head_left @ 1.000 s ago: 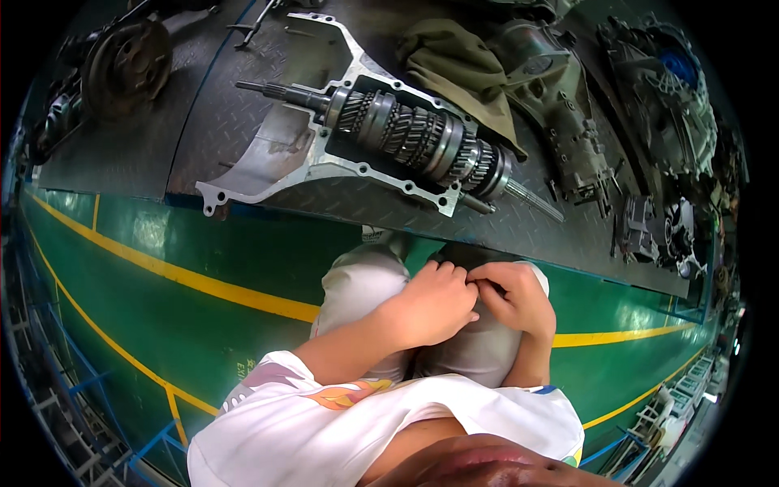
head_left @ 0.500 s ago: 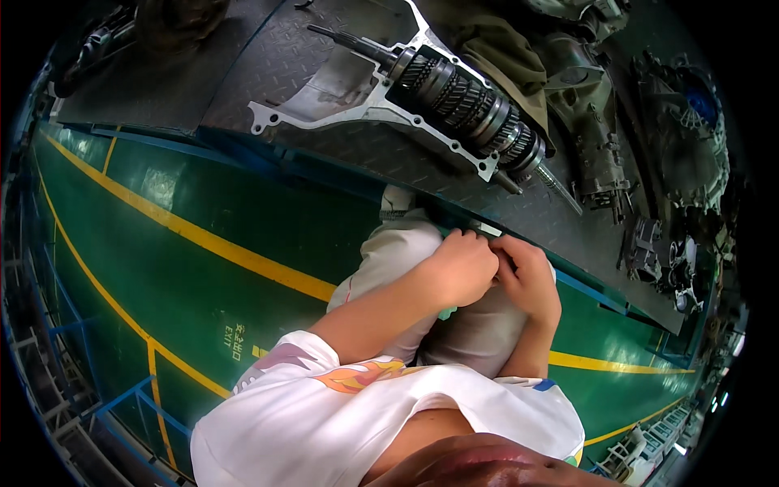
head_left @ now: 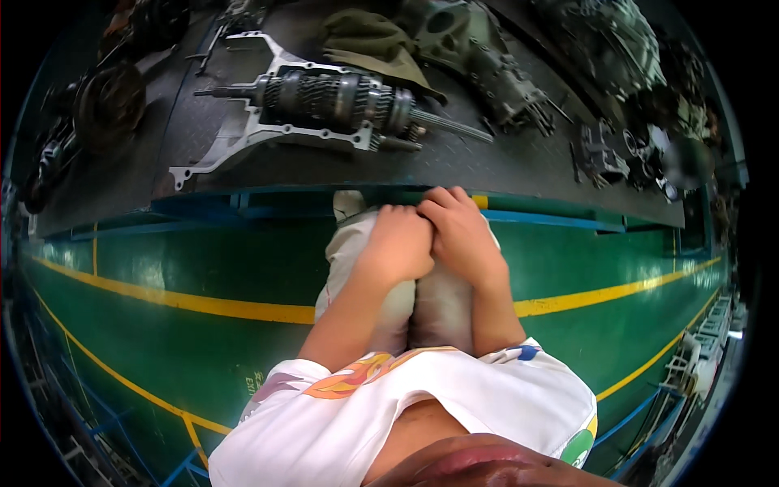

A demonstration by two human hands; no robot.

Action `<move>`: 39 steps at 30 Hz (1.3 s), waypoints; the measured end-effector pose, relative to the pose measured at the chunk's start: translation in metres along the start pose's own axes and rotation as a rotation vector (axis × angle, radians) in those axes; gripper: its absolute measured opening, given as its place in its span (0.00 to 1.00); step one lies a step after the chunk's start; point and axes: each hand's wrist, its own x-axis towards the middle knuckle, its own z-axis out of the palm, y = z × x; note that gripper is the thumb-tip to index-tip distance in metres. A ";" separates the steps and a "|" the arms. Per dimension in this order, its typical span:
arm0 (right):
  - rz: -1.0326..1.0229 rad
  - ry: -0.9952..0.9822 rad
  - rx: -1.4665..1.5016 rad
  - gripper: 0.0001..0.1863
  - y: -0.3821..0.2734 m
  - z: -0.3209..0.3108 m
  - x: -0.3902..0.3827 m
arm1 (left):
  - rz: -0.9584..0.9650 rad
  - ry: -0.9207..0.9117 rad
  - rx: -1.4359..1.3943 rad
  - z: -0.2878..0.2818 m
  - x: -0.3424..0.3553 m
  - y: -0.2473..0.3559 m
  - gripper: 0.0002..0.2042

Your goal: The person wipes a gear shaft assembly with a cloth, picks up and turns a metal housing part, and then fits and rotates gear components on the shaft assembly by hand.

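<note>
My left hand (head_left: 402, 241) rests over my knees, fingers curled and pressed together. Against it lies my right hand (head_left: 458, 227), its bent fingers meeting the left one's. Both hands are closed, and their undersides are hidden, so anything inside them cannot be seen. Beyond them on the dark metal bench (head_left: 268, 174) sits an open light-metal gearbox housing (head_left: 215, 162). A gear set (head_left: 324, 99) lies lengthwise in it, with a thin shaft sticking out at each end. Neither hand touches the housing.
An olive cloth (head_left: 369, 45) lies behind the housing. Another gearbox casing (head_left: 495, 77) stands to its right, with smaller metal parts (head_left: 602, 154) farther right. Dark round machine parts (head_left: 109, 105) occupy the bench's left. A blue-edged frame borders the bench above the green floor (head_left: 203, 268) with yellow lines.
The view has turned, so the bench edge now runs nearly level and the housing appears farther left. My hands have come closer together over my knees, the right one now against the left.
</note>
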 end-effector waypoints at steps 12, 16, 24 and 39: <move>0.047 -0.003 -0.022 0.13 -0.015 0.008 -0.012 | -0.183 0.023 -0.006 -0.007 -0.013 0.011 0.15; -0.003 0.041 -0.039 0.13 -0.028 -0.001 -0.025 | -0.101 0.086 -0.003 -0.013 -0.029 0.021 0.15; -0.048 0.122 0.023 0.15 -0.051 -0.028 -0.046 | -0.036 0.197 0.117 -0.019 -0.056 0.054 0.13; 0.009 0.366 0.036 0.11 -0.035 -0.009 -0.030 | -0.005 0.335 0.230 -0.009 -0.026 0.038 0.16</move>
